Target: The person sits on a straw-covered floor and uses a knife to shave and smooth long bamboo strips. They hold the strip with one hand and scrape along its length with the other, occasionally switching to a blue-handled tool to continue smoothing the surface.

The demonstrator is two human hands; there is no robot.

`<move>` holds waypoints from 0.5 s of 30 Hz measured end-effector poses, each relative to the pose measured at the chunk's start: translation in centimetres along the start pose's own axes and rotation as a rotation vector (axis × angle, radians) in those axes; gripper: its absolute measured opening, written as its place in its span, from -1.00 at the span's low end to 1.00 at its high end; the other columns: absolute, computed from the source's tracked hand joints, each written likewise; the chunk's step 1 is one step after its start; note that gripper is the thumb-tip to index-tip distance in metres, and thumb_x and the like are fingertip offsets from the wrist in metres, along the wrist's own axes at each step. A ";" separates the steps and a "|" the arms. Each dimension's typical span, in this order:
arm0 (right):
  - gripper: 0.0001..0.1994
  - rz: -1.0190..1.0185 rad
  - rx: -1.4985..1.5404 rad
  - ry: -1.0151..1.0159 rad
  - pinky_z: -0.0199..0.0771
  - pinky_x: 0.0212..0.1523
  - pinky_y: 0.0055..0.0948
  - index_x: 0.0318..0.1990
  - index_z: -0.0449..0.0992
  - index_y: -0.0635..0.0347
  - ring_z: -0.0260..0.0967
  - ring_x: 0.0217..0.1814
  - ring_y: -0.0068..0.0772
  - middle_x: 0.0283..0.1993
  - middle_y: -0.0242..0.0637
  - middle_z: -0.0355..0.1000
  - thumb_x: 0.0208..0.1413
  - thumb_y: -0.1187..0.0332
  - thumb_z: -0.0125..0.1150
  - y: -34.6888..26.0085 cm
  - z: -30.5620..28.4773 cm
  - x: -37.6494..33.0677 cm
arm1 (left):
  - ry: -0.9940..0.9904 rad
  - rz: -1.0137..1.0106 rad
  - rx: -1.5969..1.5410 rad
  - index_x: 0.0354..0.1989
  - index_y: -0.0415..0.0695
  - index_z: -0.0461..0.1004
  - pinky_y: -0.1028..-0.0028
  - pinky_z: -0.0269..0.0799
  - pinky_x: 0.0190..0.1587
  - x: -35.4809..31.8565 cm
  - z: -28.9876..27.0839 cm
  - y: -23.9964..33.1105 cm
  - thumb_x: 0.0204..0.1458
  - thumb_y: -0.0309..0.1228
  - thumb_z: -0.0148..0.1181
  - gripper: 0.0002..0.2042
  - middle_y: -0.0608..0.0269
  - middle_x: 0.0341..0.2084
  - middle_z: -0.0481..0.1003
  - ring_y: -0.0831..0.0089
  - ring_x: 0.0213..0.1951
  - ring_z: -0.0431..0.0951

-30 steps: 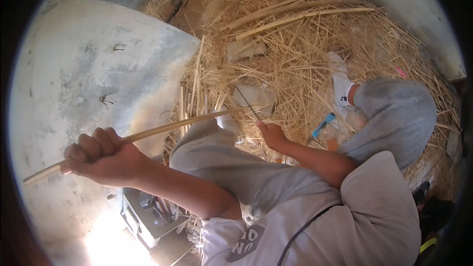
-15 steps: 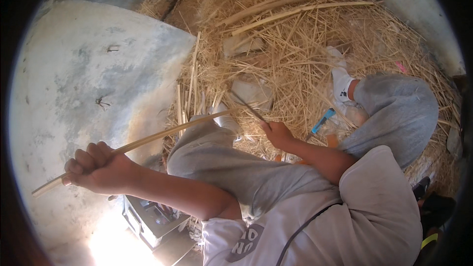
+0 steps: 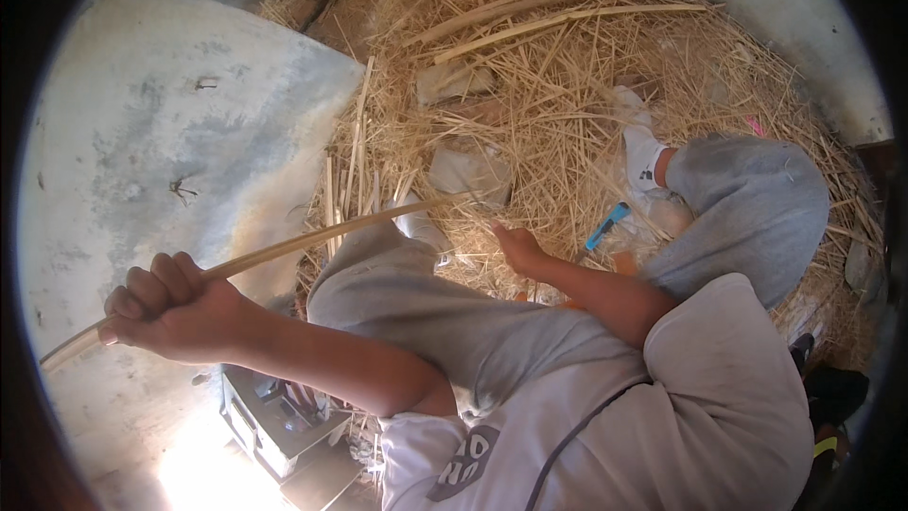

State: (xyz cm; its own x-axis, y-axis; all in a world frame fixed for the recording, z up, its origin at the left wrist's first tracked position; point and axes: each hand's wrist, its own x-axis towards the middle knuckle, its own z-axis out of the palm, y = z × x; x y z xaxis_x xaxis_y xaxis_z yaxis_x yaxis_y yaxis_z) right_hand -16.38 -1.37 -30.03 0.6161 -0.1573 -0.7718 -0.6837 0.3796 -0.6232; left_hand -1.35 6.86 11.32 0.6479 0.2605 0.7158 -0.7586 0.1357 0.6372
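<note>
My left hand (image 3: 175,310) is closed in a fist around a long, pale bamboo strip (image 3: 303,239). The strip runs slantwise over my bent left knee, its far end above a flat stone (image 3: 468,176). Close to that end, my right hand (image 3: 522,250) is closed on a knife with a thin dark blade. Its handle is hidden in my fingers, and the blade is hard to make out now. Beyond my right hand, a blue-handled tool (image 3: 606,226) lies among the shavings.
Straw-like shavings (image 3: 558,104) cover the floor, with several long strips (image 3: 567,17) at the far side. A second flat stone (image 3: 454,82) lies farther off. A pale, stained wall (image 3: 189,123) rises at left, above a grey box (image 3: 284,421).
My right hand has shifted slightly, and the knife blade, plain before, now shows only faintly near the strip's end. The whole view has drifted a little; my left hand keeps its grip.
</note>
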 end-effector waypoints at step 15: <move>-0.26 -0.027 -0.194 0.050 0.43 -0.29 -0.09 -0.47 0.48 0.29 0.42 -0.46 -0.08 -0.57 -0.04 0.39 0.29 -0.32 -0.17 3.2 -2.5 1.6 | 0.052 0.014 0.083 -0.60 0.09 -0.08 0.56 -0.33 -0.64 0.2 0.2 0.1 0.38 0.02 -0.19 -0.49 0.51 -0.76 -0.16 0.64 -0.67 -0.23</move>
State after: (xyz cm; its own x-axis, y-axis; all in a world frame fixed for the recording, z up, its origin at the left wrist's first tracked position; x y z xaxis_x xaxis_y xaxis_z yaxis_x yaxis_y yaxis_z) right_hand -18.56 -2.67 -33.52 0.6185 -0.2122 -0.7566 -0.7326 0.1926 -0.6528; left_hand -1.28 6.73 11.53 0.6315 0.3111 0.7102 -0.7576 0.0526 0.6506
